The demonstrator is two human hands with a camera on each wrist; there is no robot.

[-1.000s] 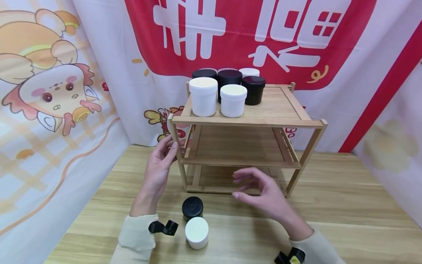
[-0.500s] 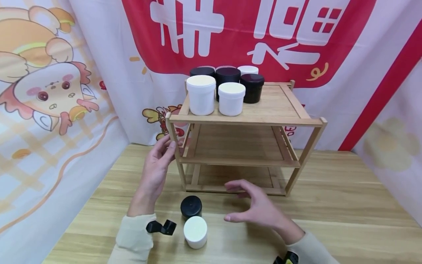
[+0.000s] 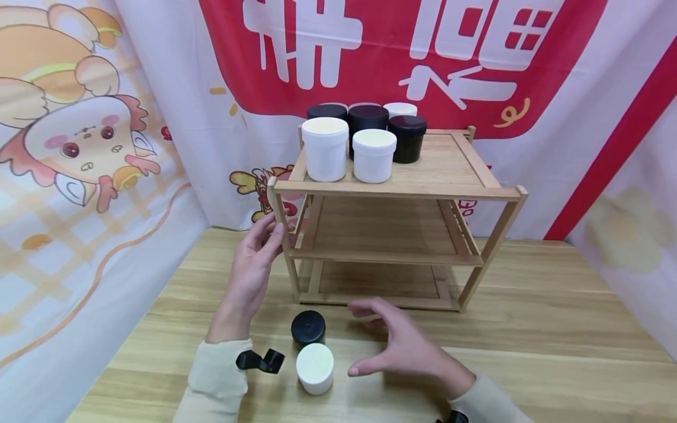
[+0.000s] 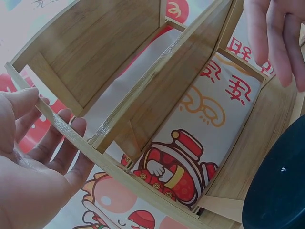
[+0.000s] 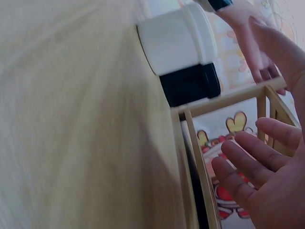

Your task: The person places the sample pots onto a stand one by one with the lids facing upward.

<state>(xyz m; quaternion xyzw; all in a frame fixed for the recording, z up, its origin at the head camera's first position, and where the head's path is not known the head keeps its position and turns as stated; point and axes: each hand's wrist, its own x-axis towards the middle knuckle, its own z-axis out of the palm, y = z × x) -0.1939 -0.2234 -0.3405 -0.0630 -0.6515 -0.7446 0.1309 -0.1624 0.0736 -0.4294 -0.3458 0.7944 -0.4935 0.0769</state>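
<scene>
My left hand [image 3: 251, 264] holds the left front post of a three-tier wooden shelf rack [image 3: 394, 190]; in the left wrist view the thumb [image 4: 25, 101] lies on the near side of the post and the fingers reach behind it. On the table before the rack stand a white lidded jar [image 3: 315, 365] and, just behind it, a black lidded jar [image 3: 308, 326]. To their right hovers my right hand [image 3: 398, 346], thumb and fingers spread apart, with nothing in it. The right wrist view shows its bare palm, with the white jar [image 5: 174, 40] beyond.
Grouped at the left of the rack's top shelf are several black and white jars, among them a tall white jar [image 3: 325, 151] and a black jar [image 3: 407, 141]. Bare boards show on the middle shelf [image 3: 381, 229]. Printed cloth [image 3: 174, 106] hangs behind and at the sides.
My right hand has come down and left from before the lower shelf towards the white jar, its thumb and fingers spreading wider. My left hand stays at the rack's post.
</scene>
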